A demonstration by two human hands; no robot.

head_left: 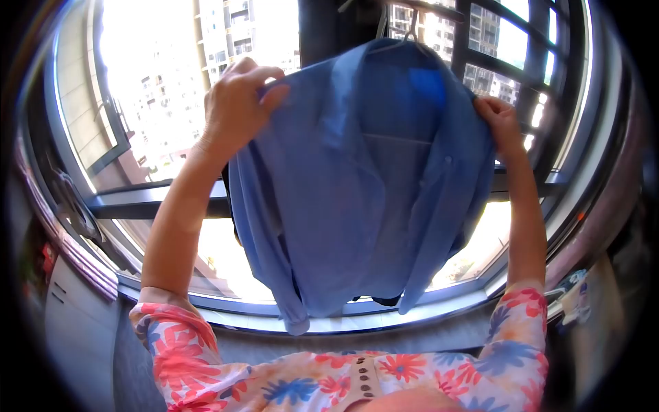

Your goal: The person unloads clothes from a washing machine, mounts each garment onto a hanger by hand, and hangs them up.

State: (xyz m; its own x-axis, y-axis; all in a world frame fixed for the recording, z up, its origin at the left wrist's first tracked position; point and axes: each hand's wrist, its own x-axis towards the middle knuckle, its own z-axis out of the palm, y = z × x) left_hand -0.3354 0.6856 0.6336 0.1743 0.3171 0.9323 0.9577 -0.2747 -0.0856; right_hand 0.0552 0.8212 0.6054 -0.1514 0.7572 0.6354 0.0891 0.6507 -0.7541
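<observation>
A blue long-sleeved shirt (322, 185) hangs open at the front on a hanger (410, 33) before the window. At its left shoulder in the picture, my left hand (241, 103) pinches the cloth between thumb and fingers. Across from it, my right hand (500, 122) grips the other shoulder, its fingertips partly hidden by the fabric. Both sleeves dangle, and one cuff (296, 324) reaches down near the window sill. Through the open front the hanger's lower bar shows as a thin pale line.
A wide window frame (165, 199) curves behind the shirt, with tall buildings outside. Hangers (79, 206) hang at the left, above a pale cabinet (79, 329). A dark rod (439, 10) is overhead. Light-coloured cloth (576, 302) hangs at the right.
</observation>
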